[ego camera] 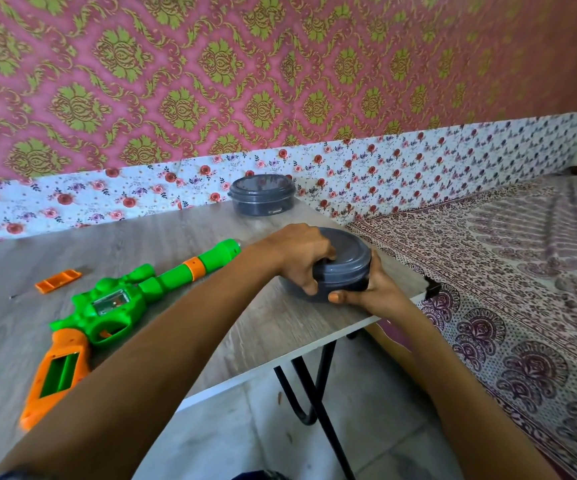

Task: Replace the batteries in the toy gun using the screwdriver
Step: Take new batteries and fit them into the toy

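A: Wallpaper in pink and green is seen behind, with a floral strip below it. What is laid out beneath?

B: A bed with a patterned sheet is seen on the right, touching the table corner. The table is wood-grained, on black legs.

A: Where is the gun found?

B: It is laid flat on the table, left of the arms, barrel pointed toward the far right. Its orange grip is turned near, and the battery bay in the grip is seen uncovered. An orange cover is laid apart from it, further left.

A: And the hands?

B: A grey tub near the table's right edge is held by both. The left hand is curled over the lid, fingers pressed on its rim. The right hand is wrapped round the side wall, thumb against the front.

A: Anything else?

B: A second tub, lidded, is set at the far edge against the strip.
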`<state>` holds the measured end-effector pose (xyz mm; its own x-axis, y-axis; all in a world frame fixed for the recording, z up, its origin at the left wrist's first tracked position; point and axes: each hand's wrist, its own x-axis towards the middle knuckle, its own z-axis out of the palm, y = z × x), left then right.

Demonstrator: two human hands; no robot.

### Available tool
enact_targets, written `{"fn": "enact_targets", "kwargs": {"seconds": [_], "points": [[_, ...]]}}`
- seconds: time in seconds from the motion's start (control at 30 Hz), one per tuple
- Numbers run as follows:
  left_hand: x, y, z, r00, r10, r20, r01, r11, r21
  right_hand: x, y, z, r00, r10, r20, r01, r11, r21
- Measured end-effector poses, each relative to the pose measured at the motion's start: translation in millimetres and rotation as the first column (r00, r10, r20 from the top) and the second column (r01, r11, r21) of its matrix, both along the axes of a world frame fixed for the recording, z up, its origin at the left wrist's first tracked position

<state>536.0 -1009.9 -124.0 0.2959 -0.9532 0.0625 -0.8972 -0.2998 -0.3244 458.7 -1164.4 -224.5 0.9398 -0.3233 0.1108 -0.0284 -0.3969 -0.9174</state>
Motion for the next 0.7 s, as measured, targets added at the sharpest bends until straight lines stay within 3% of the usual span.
{"fn": "enact_targets", "kwargs": {"seconds": [0.17,0.33,0.43,0.6,0.7], "points": [[-1,0,5,0.999,-0.010,-0.034,0.010,1.000,0.014,-2,3,-1,0.999,0.009,-0.041,-0.010,1.000,-0.005],[8,5,15,0.986,0.006,-0.165,-0.013,0.999,-0.037,-1,3,-6,0.999,0.008,-0.031,-0.008,1.000,-0.006],[15,14,10,0.960,0.021,-0.280,-0.090,0.968,-0.235,-4,5,1,0.998,0.010,-0.057,-0.010,1.000,-0.007],[39,29,9,0.875,0.045,-0.483,-0.356,0.736,-0.576,-4,-8,12,0.998,0.023,-0.061,-0.019,0.998,0.067],[54,29,10,0.832,0.030,-0.555,-0.497,0.484,-0.720,4,-11,12,0.999,-0.030,0.013,0.028,0.992,0.126]]}}
